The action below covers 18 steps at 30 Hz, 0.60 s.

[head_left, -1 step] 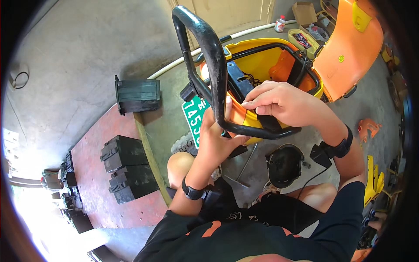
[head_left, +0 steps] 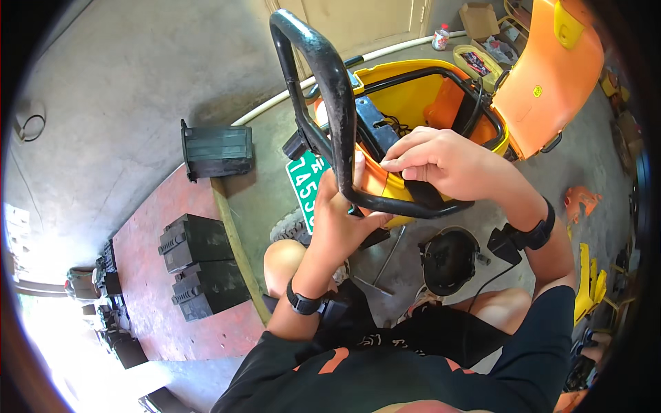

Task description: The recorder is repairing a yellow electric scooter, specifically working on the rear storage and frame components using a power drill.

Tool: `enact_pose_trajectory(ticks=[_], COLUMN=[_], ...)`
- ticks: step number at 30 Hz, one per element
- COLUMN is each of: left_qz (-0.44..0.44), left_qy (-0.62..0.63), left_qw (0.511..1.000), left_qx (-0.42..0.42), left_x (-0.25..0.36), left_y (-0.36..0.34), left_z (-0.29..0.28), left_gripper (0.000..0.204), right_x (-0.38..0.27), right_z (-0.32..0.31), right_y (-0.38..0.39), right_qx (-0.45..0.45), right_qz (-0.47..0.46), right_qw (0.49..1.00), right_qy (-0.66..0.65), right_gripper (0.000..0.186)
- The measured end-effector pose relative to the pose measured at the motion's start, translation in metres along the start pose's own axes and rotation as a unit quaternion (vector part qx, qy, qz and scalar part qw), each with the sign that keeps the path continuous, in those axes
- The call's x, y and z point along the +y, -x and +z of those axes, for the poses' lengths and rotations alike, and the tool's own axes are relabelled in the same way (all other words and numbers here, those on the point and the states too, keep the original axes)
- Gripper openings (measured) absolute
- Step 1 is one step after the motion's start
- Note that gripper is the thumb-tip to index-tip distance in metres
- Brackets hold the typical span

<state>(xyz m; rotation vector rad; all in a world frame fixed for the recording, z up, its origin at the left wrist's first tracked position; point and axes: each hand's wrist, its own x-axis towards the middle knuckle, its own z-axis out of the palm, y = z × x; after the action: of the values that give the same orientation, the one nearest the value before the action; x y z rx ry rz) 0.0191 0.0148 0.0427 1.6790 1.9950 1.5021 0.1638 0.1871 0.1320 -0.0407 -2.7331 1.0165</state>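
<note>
Reaching in from the right, the right hand (head_left: 447, 164) is keeping its thumb and fingertips close together at the top edge of the orange and yellow panel (head_left: 376, 182); I cannot tell if a small thing is sitting between them. The left hand (head_left: 342, 224) is spreading its thumb from its fingers and cupping the panel from the near side, with the black bar (head_left: 339, 89) hiding part of it. The bar is looping close around the panel, so the left fingers are having little room. More open air is showing above the right knuckles.

The panel is sitting between the two hands, at the near end of the yellow tub (head_left: 407, 73). It is looking smooth and shiny, orange toward the left and yellow toward the right, with a curving rim. Its long side is slanting from upper left down to lower right, and its outer face is facing the person.

Farther out, a green plate (head_left: 301, 180) is hanging left of the left hand. An orange lid (head_left: 551, 86) is standing open at the upper right. Below the hands, a round black bowl (head_left: 449, 265) is resting on the floor (head_left: 497, 224).
</note>
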Motion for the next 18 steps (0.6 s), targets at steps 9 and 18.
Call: enact_pose_trajectory(ticks=[9, 18], left_qz=[0.013, 0.039], left_qy=[-0.021, 0.011], left_qw=[1.0, 0.999], left_qx=[0.005, 0.034], left_x=[-0.006, -0.006], left_y=[-0.002, 0.0], left_z=[0.001, 0.005], left_gripper=[0.093, 0.091], right_x=[-0.006, -0.001], right_z=[0.014, 0.003], right_y=[0.003, -0.004], right_qx=[0.064, -0.016], right_qz=[-0.031, 0.012], right_qw=[0.989, 0.997], right_qy=[0.128, 0.073], right_gripper=[0.027, 0.031])
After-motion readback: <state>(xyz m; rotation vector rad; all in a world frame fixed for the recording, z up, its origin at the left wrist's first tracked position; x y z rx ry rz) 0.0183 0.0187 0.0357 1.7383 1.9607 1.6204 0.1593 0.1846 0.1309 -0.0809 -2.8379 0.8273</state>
